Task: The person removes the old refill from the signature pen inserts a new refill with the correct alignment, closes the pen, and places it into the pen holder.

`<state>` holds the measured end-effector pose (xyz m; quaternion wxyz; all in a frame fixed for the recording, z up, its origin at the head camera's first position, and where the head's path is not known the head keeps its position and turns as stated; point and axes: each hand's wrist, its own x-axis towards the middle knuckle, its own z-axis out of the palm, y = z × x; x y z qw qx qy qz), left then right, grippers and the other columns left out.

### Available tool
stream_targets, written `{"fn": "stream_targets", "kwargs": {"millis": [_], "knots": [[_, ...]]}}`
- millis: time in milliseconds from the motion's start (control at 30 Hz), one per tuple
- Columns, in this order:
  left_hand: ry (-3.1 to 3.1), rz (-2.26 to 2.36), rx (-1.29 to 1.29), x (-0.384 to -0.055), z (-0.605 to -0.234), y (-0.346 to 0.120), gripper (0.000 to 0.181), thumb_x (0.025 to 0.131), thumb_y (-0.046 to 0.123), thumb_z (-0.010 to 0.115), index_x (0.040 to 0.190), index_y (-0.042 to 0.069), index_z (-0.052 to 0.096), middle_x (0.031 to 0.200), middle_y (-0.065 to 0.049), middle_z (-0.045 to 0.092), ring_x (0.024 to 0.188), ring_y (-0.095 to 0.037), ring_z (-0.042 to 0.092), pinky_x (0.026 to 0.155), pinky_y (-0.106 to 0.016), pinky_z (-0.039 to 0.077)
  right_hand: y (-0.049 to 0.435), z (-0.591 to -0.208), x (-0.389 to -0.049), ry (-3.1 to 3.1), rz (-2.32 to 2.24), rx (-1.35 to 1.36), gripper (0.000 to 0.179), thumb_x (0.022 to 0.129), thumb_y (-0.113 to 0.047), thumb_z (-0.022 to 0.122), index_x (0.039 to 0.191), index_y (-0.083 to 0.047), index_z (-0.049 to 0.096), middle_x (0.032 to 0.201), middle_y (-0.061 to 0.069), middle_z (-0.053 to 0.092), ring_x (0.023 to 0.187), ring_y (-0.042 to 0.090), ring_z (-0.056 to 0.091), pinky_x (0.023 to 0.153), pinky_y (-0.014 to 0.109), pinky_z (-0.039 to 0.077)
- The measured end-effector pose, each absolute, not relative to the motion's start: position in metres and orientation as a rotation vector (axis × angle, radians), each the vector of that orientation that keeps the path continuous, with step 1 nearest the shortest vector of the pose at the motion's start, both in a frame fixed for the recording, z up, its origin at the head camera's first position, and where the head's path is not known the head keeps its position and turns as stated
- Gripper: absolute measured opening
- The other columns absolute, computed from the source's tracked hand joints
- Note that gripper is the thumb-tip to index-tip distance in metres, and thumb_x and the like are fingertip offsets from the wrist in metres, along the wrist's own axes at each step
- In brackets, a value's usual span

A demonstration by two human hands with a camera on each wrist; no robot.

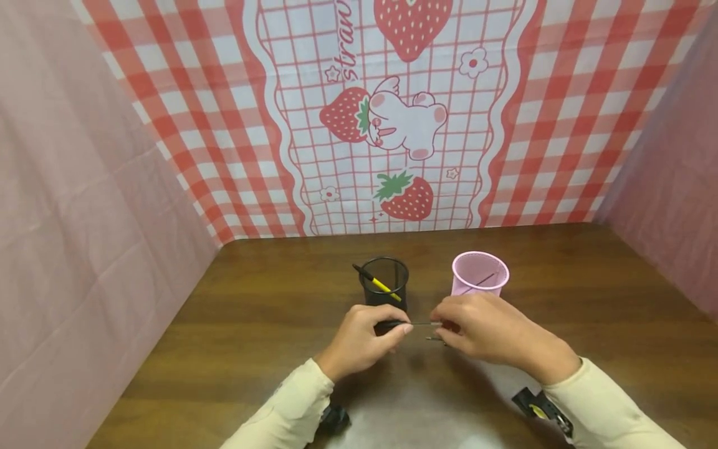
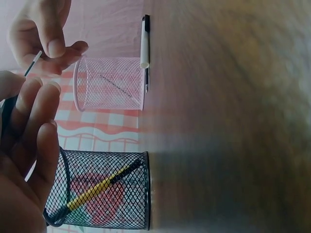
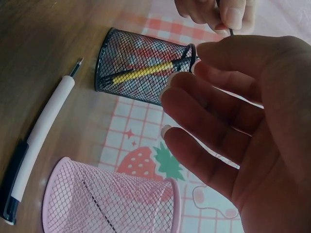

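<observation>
My left hand (image 1: 367,337) pinches a dark pen piece (image 1: 391,323) between thumb and fingers. From it a thin refill (image 1: 422,323) sticks out to the right, with a pale end in the left wrist view. At that end, my right hand (image 1: 477,327) has thumb and forefinger close together; whether they grip the refill is hidden. Below the right hand lies a white pen (image 3: 48,114) with a black clip and a bare metal tip. Behind the left hand stands a black mesh cup (image 1: 367,298), and behind the right hand a pink mesh cup (image 1: 457,285).
A yellow and black pen (image 1: 384,287) leans inside the black cup. Inside the pink cup is a thin dark stick (image 2: 115,86). The brown wooden table (image 1: 252,324) ends at a strawberry-print checked cloth (image 1: 561,125), with a pink cloth at each side.
</observation>
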<state>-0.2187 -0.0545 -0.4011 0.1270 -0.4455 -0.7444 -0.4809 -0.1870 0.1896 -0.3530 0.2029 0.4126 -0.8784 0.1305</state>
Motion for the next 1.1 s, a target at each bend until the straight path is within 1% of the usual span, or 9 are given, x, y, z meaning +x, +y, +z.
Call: {"fn": "stream_targets", "kwargs": {"millis": [100, 200, 333, 433, 533, 667, 767, 867, 1100], "knots": [[-2.17, -1.351, -1.27, -0.219, -0.402, -0.056, 0.004, 0.094, 0.017, 0.072, 0.095, 0.014, 0.073, 0.069, 0.008, 0.066, 0.053, 0.006, 0.058, 0.054, -0.017, 0.051, 0.192, -0.354, -0.186, -2.501, 0.361, 1.107, 0.014, 0.08, -0.018, 0.082, 0.085, -0.023, 0.07, 0.079, -0.017, 0.062, 0.067, -0.004, 0.055, 0.059, 0.024, 0.049], [-2.175, -1.326, -1.243, -0.218, -0.401, -0.055, 0.006, 0.095, 0.02, 0.071, 0.094, 0.014, 0.073, 0.067, 0.009, 0.066, 0.053, 0.008, 0.057, 0.055, -0.015, 0.049, 0.199, -0.355, -0.186, -2.541, 0.354, 1.065, 0.016, 0.08, -0.018, 0.081, 0.083, -0.026, 0.068, 0.076, -0.021, 0.058, 0.065, -0.004, 0.053, 0.057, 0.025, 0.047], [-2.185, -1.329, -1.227, -0.218, -0.401, -0.054, 0.008, 0.095, 0.02, 0.071, 0.094, 0.013, 0.074, 0.067, 0.009, 0.066, 0.052, 0.008, 0.058, 0.053, -0.016, 0.049, 0.205, -0.357, -0.188, -2.571, 0.335, 1.046, 0.015, 0.081, -0.017, 0.078, 0.083, -0.027, 0.068, 0.075, -0.023, 0.056, 0.066, -0.003, 0.053, 0.059, 0.028, 0.048], [-2.198, -1.268, -1.177, -0.218, -0.401, -0.055, 0.006, 0.093, 0.021, 0.072, 0.093, 0.015, 0.075, 0.064, 0.011, 0.065, 0.054, 0.009, 0.057, 0.055, -0.016, 0.048, 0.209, -0.36, -0.187, -2.603, 0.323, 1.024, 0.015, 0.081, -0.018, 0.078, 0.083, -0.028, 0.068, 0.076, -0.024, 0.055, 0.066, -0.004, 0.051, 0.058, 0.03, 0.048], [-2.214, -1.185, -1.11, -0.218, -0.4, -0.056, 0.005, 0.091, 0.023, 0.074, 0.091, 0.019, 0.075, 0.067, 0.014, 0.066, 0.059, 0.008, 0.057, 0.06, -0.017, 0.047, 0.213, -0.363, -0.187, -2.644, 0.309, 0.99, 0.016, 0.081, -0.019, 0.079, 0.082, -0.028, 0.066, 0.075, -0.023, 0.053, 0.064, -0.004, 0.048, 0.055, 0.031, 0.047], [-2.233, -1.129, -1.061, -0.218, -0.399, -0.057, 0.004, 0.091, 0.024, 0.074, 0.091, 0.021, 0.076, 0.073, 0.014, 0.068, 0.064, 0.004, 0.058, 0.061, -0.018, 0.047, 0.218, -0.368, -0.186, -2.714, 0.308, 0.942, 0.017, 0.081, -0.019, 0.08, 0.083, -0.029, 0.065, 0.077, -0.022, 0.052, 0.065, -0.004, 0.048, 0.057, 0.031, 0.047], [-2.251, -1.129, -1.061, -0.219, -0.398, -0.057, 0.004, 0.091, 0.024, 0.074, 0.091, 0.021, 0.076, 0.07, 0.015, 0.067, 0.062, 0.005, 0.058, 0.06, -0.019, 0.047, 0.222, -0.37, -0.186, -2.76, 0.32, 0.925, 0.017, 0.081, -0.02, 0.081, 0.085, -0.029, 0.067, 0.079, -0.021, 0.053, 0.067, -0.003, 0.05, 0.058, 0.031, 0.048], [-2.262, -1.145, -1.079, -0.22, -0.398, -0.056, 0.004, 0.092, 0.024, 0.074, 0.092, 0.021, 0.076, 0.066, 0.017, 0.065, 0.058, 0.007, 0.057, 0.06, -0.018, 0.046, 0.224, -0.372, -0.187, -2.781, 0.299, 0.928, 0.017, 0.08, -0.021, 0.082, 0.084, -0.028, 0.067, 0.079, -0.019, 0.052, 0.066, -0.002, 0.049, 0.056, 0.031, 0.046], [-2.245, -1.138, -1.109, -0.217, -0.401, -0.053, 0.005, 0.091, 0.025, 0.074, 0.093, 0.021, 0.077, 0.074, 0.015, 0.069, 0.063, 0.006, 0.057, 0.063, -0.018, 0.048, 0.226, -0.377, -0.188, -2.806, 0.22, 0.928, 0.012, 0.081, -0.022, 0.081, 0.083, -0.028, 0.07, 0.08, -0.015, 0.054, 0.066, 0.005, 0.055, 0.056, 0.037, 0.049]]}}
